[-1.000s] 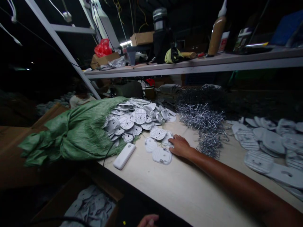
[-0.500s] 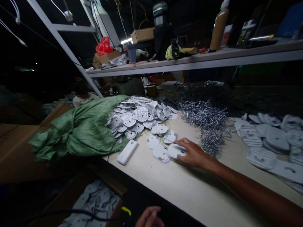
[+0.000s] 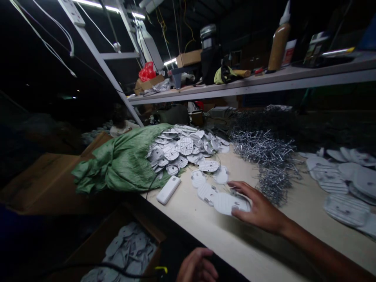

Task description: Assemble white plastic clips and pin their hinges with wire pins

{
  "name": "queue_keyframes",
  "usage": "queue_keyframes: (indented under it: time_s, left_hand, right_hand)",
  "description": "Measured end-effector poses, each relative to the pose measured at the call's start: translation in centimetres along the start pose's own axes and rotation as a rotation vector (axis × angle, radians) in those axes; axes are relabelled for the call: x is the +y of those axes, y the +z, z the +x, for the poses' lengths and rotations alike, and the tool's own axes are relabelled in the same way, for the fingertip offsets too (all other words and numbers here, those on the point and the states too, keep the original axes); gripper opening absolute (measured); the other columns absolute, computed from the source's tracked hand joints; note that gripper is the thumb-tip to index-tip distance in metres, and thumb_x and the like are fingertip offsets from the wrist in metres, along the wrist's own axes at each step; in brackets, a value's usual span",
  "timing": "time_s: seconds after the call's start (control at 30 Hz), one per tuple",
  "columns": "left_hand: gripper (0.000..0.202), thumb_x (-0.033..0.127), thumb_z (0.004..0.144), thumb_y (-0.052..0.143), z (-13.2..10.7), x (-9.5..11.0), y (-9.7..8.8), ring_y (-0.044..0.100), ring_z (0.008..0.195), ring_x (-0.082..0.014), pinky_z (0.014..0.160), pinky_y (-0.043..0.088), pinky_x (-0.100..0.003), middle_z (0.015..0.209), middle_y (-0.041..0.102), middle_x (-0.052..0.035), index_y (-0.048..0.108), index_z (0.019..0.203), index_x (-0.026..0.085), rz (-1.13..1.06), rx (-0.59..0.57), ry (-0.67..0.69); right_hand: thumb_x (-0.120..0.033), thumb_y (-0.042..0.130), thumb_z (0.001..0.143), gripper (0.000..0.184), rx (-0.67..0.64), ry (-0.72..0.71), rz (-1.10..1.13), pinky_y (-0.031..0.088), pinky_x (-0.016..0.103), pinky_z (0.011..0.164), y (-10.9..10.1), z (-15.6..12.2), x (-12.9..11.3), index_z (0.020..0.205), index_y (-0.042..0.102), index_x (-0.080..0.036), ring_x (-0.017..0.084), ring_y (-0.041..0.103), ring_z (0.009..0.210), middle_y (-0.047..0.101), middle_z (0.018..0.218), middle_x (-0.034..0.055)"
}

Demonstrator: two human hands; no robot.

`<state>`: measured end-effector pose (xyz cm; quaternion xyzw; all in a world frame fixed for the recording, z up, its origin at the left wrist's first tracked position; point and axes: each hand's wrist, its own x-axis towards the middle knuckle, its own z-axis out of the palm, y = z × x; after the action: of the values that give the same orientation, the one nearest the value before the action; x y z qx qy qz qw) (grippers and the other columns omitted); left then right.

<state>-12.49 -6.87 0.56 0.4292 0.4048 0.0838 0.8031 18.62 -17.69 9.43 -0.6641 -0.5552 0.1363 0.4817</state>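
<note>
My right hand (image 3: 258, 207) grips a white ribbed plastic plate (image 3: 226, 203) at its right end, thumb on the near edge and fingers over the far side. The plate is raised a little over the light tabletop and overlaps another white plate (image 3: 206, 193) lying there. Two more loose plates, one on the left (image 3: 198, 178) and one behind (image 3: 221, 175), lie close by. At the bottom edge is my left hand (image 3: 198, 266), fingers loosely curled and somewhat apart, with nothing visible in it. Its lower part is cut off.
A green sack (image 3: 123, 160) spills a heap of white plates (image 3: 185, 145). A white oblong device (image 3: 168, 189) lies near the table edge. Metal nails or pins (image 3: 264, 149) are piled behind my right hand. More plates (image 3: 346, 207) lie at right; a carton (image 3: 160, 235) below holds others.
My right hand has drawn its plate slightly towards me and lifted it. My left hand has come up a little and its fingers have loosened. The camera view has shifted.
</note>
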Motion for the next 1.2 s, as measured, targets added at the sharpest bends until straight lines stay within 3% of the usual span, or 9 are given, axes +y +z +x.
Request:
queue_keyframes:
  time_s: [0.13,0.27,0.47,0.63,0.73,0.83,0.93,1.07,1.2]
  left_hand:
    - [0.086,0.086,0.083,0.070,1.2,1.1,1.6,0.078,0.076,-0.0244,0.063,0.057,-0.029,0.089,0.080,-0.0144,0.068,0.130,0.014,-0.220,-0.276,-0.046]
    - [0.084,0.085,0.093,0.055,2.3,1.9,3.4,0.080,0.076,-0.0261,0.061,0.062,-0.031,0.097,0.082,-0.0186,0.064,0.139,0.016,-0.320,-0.445,-0.027]
    - [0.087,0.082,0.099,0.047,2.3,3.3,5.8,0.081,0.079,-0.0271,0.061,0.065,-0.032,0.112,0.081,-0.0260,0.065,0.143,0.009,-0.355,-0.545,-0.020]
    - [0.088,0.081,0.102,0.038,1.2,4.0,7.5,0.081,0.095,-0.0371,0.060,0.067,-0.040,0.130,0.076,-0.0280,0.061,0.149,0.010,-0.353,-0.570,-0.095]
    - [0.099,0.088,0.097,0.040,1.2,4.0,8.3,0.081,0.096,-0.0442,0.059,0.067,-0.046,0.130,0.075,-0.0313,0.056,0.154,0.008,-0.403,-0.723,-0.201]
    - [0.111,0.094,0.091,0.042,1.3,4.0,9.1,0.081,0.092,-0.0471,0.057,0.066,-0.045,0.122,0.076,-0.0343,0.054,0.156,0.005,-0.400,-0.863,-0.350]
    - [0.108,0.093,0.090,0.048,0.9,4.2,9.8,0.081,0.092,-0.0463,0.060,0.066,-0.043,0.119,0.078,-0.0324,0.057,0.154,0.007,-0.382,-0.865,-0.367]
    - [0.086,0.078,0.087,0.070,0.1,4.7,10.4,0.082,0.095,-0.0422,0.071,0.067,-0.042,0.122,0.080,-0.0236,0.067,0.142,0.012,-0.385,-0.750,-0.171]
    - [0.082,0.058,0.078,0.087,-0.7,5.3,10.6,0.080,0.105,-0.0401,0.087,0.065,-0.045,0.127,0.078,-0.0217,0.066,0.144,0.014,-0.267,-0.648,-0.034]
  right_hand:
    - [-0.024,0.082,0.079,0.079,-0.039,-0.076,0.074,0.053,0.055,0.120,1.2,-1.2,-2.2,0.154,0.058,-0.029,0.033,0.065,0.138,0.065,0.151,0.0130]
    - [-0.020,0.083,0.076,0.084,-0.045,-0.209,0.050,0.057,0.054,0.117,1.1,-2.0,-3.6,0.155,0.059,-0.035,0.035,0.065,0.140,0.067,0.150,0.0110]
    - [-0.029,0.088,0.082,0.081,0.010,-0.285,-0.011,0.061,0.049,0.114,-0.4,-3.6,-4.5,0.156,0.059,-0.041,0.035,0.068,0.137,0.069,0.149,0.0086]
    - [-0.024,0.087,0.086,0.090,-0.196,-0.399,0.087,0.058,0.043,0.116,-1.3,-4.7,-6.1,0.165,0.047,-0.038,0.031,0.065,0.140,0.065,0.153,0.0105]
    - [-0.022,0.088,0.084,0.098,-0.291,-0.486,0.195,0.052,0.043,0.120,-1.6,-4.6,-5.9,0.169,0.041,-0.030,0.031,0.060,0.145,0.061,0.156,0.0142]
    - [-0.017,0.086,0.084,0.101,-0.346,-0.521,0.245,0.048,0.042,0.123,-1.8,-4.6,-5.1,0.171,0.036,-0.026,0.030,0.054,0.151,0.057,0.160,0.0158]
    - [-0.015,0.082,0.087,0.101,-0.364,-0.518,0.232,0.045,0.044,0.126,-2.3,-4.9,-4.5,0.174,0.031,-0.026,0.030,0.050,0.154,0.053,0.165,0.0157]
    - [-0.019,0.082,0.091,0.099,-0.326,-0.476,0.150,0.039,0.049,0.131,-3.8,-5.2,-3.5,0.175,0.031,-0.027,0.031,0.043,0.160,0.048,0.170,0.0144]
    - [-0.034,0.094,0.083,0.100,-0.267,-0.250,0.209,0.042,0.057,0.130,-5.6,-4.9,-1.8,0.169,0.043,-0.033,0.036,0.049,0.156,0.048,0.171,0.0111]
